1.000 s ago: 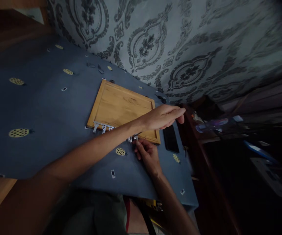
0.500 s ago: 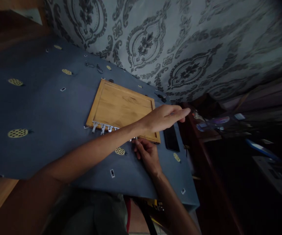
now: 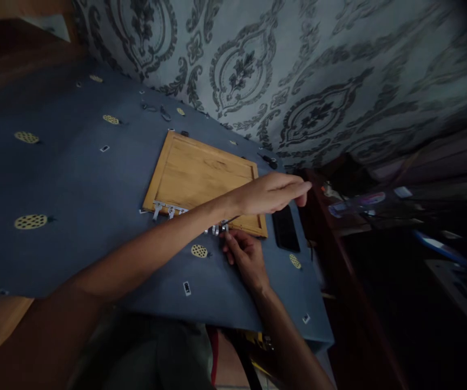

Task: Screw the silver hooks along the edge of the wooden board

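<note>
A wooden board lies flat on a blue patterned cloth. A metal hook rail runs along the board's near edge. My left arm reaches across the board, and my left hand hovers above its right corner with the fingers stretched out and nothing in them. Just under that forearm, my right hand rests on the cloth at the board's near edge. Its fingers are pinched at small metal parts on the rail's right end. What they grip is too small and dark to name.
A black phone lies on the cloth right of the board. Small dark bits sit near the patterned wall. The cloth's edge drops off at the right, beside a dark cluttered shelf.
My left hand has drifted slightly to the right above the board's corner. My right hand stays pinched at the rail's end.
</note>
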The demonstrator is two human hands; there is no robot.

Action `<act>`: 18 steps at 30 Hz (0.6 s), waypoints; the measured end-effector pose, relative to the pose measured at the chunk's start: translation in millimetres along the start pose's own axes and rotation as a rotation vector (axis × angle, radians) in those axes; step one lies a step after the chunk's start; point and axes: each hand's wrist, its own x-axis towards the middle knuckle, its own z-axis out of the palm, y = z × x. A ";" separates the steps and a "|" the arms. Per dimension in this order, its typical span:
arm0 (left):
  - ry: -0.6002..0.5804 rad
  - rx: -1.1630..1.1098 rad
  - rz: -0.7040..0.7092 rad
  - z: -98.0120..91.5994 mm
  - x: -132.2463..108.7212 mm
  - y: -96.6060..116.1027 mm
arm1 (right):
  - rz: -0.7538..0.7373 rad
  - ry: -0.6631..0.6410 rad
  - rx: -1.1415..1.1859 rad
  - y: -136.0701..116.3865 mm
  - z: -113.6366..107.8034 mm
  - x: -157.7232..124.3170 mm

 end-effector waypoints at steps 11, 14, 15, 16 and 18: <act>0.176 -0.023 0.014 11.8 1.6 -2.8 | 0.008 -0.003 -0.002 -0.7 0.3 -0.2; 0.104 -0.080 -0.032 8.1 1.4 0.5 | 0.004 -0.005 -0.012 -0.4 0.2 -0.2; 0.077 -0.104 -0.042 6.5 1.2 1.6 | 0.002 -0.004 -0.017 -0.4 0.2 -0.2; 0.053 -0.128 -0.049 4.8 0.9 2.5 | 0.001 -0.003 -0.022 -0.4 0.2 -0.2; 0.017 -0.165 -0.059 1.9 0.4 3.7 | 0.001 -0.003 -0.028 -0.8 0.2 -0.2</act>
